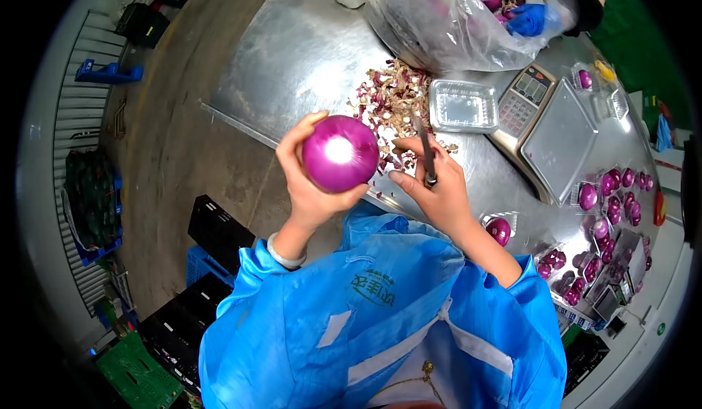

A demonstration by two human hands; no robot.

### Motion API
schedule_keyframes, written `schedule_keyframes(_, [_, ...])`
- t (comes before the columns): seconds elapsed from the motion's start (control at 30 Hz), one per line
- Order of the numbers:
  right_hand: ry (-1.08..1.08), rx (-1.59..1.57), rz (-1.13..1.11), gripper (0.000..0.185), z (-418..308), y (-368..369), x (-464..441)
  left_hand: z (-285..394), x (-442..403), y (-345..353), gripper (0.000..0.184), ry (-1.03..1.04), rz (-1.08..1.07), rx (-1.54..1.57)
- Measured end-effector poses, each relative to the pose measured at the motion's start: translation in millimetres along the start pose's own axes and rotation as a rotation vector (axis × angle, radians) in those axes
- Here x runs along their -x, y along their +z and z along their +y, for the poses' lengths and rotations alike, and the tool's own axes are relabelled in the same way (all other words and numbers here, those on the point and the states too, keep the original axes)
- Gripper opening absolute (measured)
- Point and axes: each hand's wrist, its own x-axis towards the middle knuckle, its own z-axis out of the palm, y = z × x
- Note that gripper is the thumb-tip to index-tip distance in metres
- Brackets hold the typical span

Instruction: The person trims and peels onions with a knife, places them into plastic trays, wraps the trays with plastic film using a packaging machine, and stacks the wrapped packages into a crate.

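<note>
A large, smooth purple onion (341,154) is gripped by my left hand (311,190), its fingers wrapped round the left side and underside. Just to the right, my right hand (441,190) holds a knife (426,149) by its short dark handle, with the blade pointing up and away from me. The knife and the onion are apart. Beyond both hands lies a pile of dry onion skins and root trimmings (398,102) on the metal table (281,65). An empty clear plastic tray (463,106) stands beside the pile.
A scale (545,127) stands right of the tray. Behind is a big clear bag (446,21) of onions, with a co-worker's blue-gloved hand (528,20) at it. Packed onions (610,204) cover the right side. Black crates (219,230) are at lower left.
</note>
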Motion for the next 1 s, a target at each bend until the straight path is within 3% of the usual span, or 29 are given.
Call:
schedule_keyframes(0.1, [0.035,-0.141,0.022,0.062,-2.9,8.7,-1.3,16.5,1.6,17.1,0.104,-0.671,0.033,0.992])
schedule_keyframes(0.13, [-0.033,-0.103,0.053,0.068,-6.2,12.0,-2.3,9.5,10.8,22.3,0.100,-0.781,-0.043,1.217])
schedule_keyframes(0.23, [-0.259,0.023,0.177,0.063,11.3,17.4,-2.9,-7.2,29.7,31.9,0.096,-0.899,-0.117,1.337])
schedule_keyframes(0.27, [-0.190,-0.042,0.140,0.048,6.6,13.6,1.3,-9.3,32.4,32.4,0.093,-0.919,-0.142,1.292])
schedule_keyframes(0.37, [-0.268,-0.001,0.131,0.034,17.6,9.8,2.0,-11.1,35.6,24.4,0.089,-1.011,-0.212,1.179])
schedule_keyframes(0.4, [-0.209,-0.021,0.192,0.023,15.6,10.0,1.8,-10.9,32.7,20.5,0.090,-1.061,-0.241,1.158])
schedule_keyframes(0.5, [0.098,-0.108,0.274,0.019,26.9,-3.2,-4.0,-9.1,29.2,25.2,0.079,-1.109,-0.291,1.197])
schedule_keyframes(0.53, [0.105,0.038,0.269,0.018,32.9,-3.9,-5.3,-8.8,28.8,25.7,0.077,-1.136,-0.307,1.265])
schedule_keyframes(0.67, [-0.097,0.207,0.169,0.025,40.4,-10.1,0.2,-11.6,28.7,29.9,0.074,-1.221,-0.155,1.464])
schedule_keyframes(0.77, [-0.403,0.590,0.086,0.036,39.3,-26.8,10.7,-10.2,24.0,24.9,0.072,-1.260,-0.008,1.463])
schedule_keyframes(0.83, [-0.364,0.710,-0.018,0.048,35.8,-29.7,14.7,-3.6,18.9,23.5,0.072,-1.289,0.128,1.353])
schedule_keyframes(1.0, [-0.245,0.796,-0.125,0.054,29.8,-23.9,9.0,-11.8,21.9,11.1,0.084,-1.084,-0.266,1.265])
